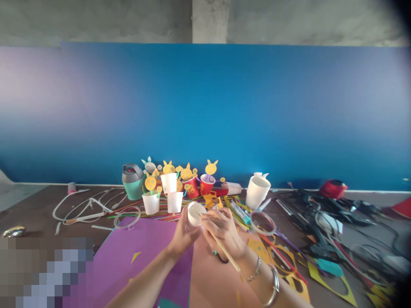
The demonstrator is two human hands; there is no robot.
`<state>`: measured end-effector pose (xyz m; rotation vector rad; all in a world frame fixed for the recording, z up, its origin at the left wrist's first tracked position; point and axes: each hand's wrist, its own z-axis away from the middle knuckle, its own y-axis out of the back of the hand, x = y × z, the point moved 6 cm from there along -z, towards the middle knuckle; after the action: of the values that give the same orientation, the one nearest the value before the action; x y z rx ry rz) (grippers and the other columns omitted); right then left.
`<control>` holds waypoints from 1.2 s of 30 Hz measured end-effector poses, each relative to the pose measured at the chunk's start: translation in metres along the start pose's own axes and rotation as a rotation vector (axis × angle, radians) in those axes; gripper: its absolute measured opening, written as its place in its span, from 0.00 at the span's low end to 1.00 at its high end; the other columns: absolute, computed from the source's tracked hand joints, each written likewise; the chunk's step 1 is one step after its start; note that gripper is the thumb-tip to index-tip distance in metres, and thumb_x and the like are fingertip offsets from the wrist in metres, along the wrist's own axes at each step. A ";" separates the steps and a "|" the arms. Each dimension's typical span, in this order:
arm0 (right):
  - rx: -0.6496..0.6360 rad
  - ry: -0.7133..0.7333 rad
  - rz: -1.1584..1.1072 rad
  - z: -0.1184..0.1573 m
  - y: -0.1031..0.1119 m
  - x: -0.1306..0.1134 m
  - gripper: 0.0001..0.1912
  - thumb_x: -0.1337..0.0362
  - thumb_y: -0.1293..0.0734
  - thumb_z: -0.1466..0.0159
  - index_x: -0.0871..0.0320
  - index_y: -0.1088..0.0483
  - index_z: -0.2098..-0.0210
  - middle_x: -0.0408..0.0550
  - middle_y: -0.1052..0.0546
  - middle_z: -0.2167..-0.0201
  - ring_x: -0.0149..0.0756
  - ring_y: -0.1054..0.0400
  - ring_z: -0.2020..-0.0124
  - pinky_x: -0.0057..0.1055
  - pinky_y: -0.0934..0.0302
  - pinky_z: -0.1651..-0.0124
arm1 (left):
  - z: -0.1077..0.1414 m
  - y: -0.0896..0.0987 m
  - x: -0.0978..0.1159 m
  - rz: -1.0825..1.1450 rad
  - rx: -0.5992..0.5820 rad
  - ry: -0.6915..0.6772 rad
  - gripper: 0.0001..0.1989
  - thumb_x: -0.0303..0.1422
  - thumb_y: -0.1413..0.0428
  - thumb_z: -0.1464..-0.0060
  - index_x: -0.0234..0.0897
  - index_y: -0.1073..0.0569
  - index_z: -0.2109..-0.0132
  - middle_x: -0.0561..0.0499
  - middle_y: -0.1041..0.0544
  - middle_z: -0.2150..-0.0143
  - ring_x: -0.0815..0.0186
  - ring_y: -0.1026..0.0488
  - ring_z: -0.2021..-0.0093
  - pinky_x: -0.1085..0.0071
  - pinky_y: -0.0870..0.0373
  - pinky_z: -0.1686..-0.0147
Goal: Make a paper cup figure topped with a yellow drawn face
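Observation:
A white paper cup point(194, 215) is tilted in my left hand point(183, 236), its open mouth facing me. My right hand point(223, 229) is closed around a thin pale stick point(224, 250). One end of the stick points toward the cup's mouth, while the other slants down to the right past my palm. Whether its tip touches the cup is hard to see. Beneath my hands lie a purple sheet point(138, 252) and an orange sheet point(208, 273). Behind them stand white cups point(150, 203) and red cups point(207, 185) with yellow paper animal heads.
A green and grey container point(133, 184) stands at the back left near white cables point(93, 205). Farther right are a large white cup point(257, 191), a clear tape ring point(262, 223), yellow paper scraps point(334, 278), black tools with cables point(324, 244) and a red object point(333, 188). A blue panel rises behind.

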<state>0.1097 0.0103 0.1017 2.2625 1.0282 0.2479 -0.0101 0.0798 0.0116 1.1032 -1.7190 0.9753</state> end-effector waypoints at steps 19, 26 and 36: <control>-0.025 -0.155 -0.166 -0.004 0.012 0.004 0.06 0.72 0.39 0.38 0.56 0.34 0.64 0.44 0.27 0.70 0.36 0.35 0.66 0.37 0.47 0.58 | 0.000 -0.003 0.011 -0.165 0.107 -0.138 0.28 0.31 0.40 0.49 0.41 0.40 0.42 0.45 0.29 0.48 0.56 0.31 0.48 0.60 0.35 0.47; -0.044 -0.033 -0.169 -0.002 0.007 -0.002 0.10 0.74 0.38 0.36 0.55 0.32 0.59 0.44 0.25 0.69 0.36 0.35 0.65 0.37 0.46 0.58 | 0.004 -0.010 0.015 -0.085 0.030 -0.071 0.31 0.35 0.36 0.52 0.40 0.38 0.43 0.42 0.30 0.46 0.52 0.31 0.46 0.57 0.35 0.47; -0.139 -0.026 -0.172 -0.007 0.016 0.002 0.19 0.69 0.39 0.39 0.54 0.32 0.48 0.50 0.26 0.59 0.43 0.34 0.57 0.42 0.40 0.53 | 0.007 -0.022 0.031 0.104 -0.042 0.031 0.30 0.35 0.34 0.56 0.42 0.32 0.45 0.45 0.26 0.48 0.52 0.31 0.47 0.59 0.36 0.47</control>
<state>0.1185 0.0071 0.1168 2.0356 1.1483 0.2096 0.0009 0.0583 0.0421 0.9750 -1.7778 1.0110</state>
